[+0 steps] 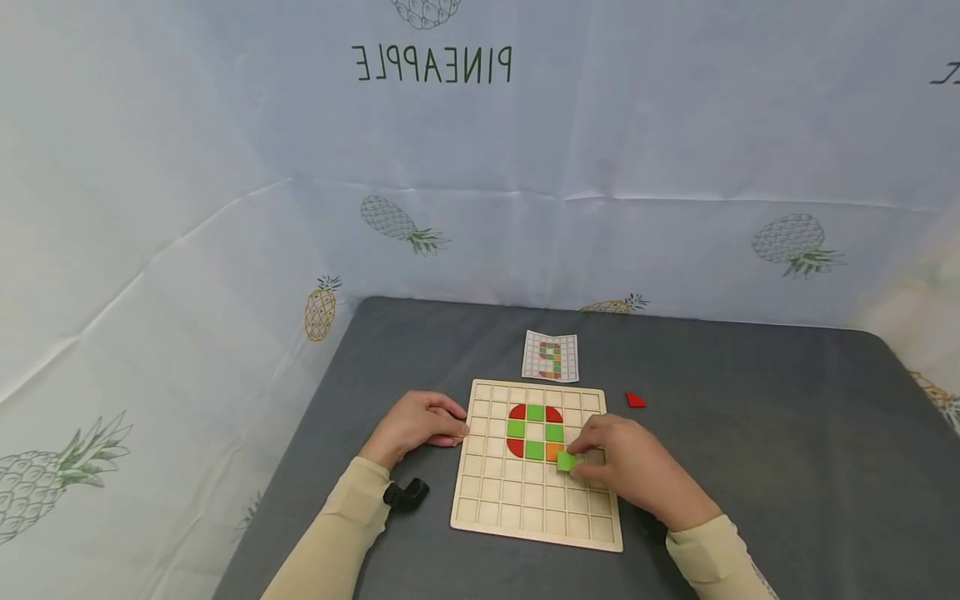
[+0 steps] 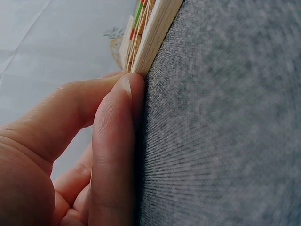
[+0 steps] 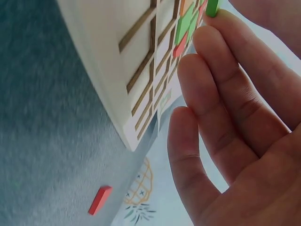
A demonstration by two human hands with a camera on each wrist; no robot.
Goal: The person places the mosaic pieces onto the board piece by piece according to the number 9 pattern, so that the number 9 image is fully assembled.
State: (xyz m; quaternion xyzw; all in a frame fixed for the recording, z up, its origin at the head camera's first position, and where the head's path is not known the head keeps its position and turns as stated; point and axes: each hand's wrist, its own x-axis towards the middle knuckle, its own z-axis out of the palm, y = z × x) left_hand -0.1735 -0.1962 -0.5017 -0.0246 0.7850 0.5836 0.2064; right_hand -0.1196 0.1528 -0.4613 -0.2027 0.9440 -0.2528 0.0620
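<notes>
A square wooden grid board [image 1: 501,492] lies on the table. Set in its cells are a ring of red, green and orange tiles [image 1: 536,412]. My right hand [image 1: 633,462] pinches a green square tile [image 1: 566,462] between thumb and index finger, tilted over the cell area just right of and below the orange tile [image 1: 554,452]. In the right wrist view the same green tile [image 3: 213,7] shows at the top edge, its other fingers extended beside it. My left hand [image 1: 422,421] holds the board's left edge, thumb and index fingertips together on it in the left wrist view.
A creased paper card [image 1: 530,358] with a printed coloured grid pattern lies behind the board. One loose red quarter-round tile [image 1: 635,401] lies right of the board on the grey table [image 1: 750,433]. A pineapple-printed cloth [image 1: 562,150] hangs behind.
</notes>
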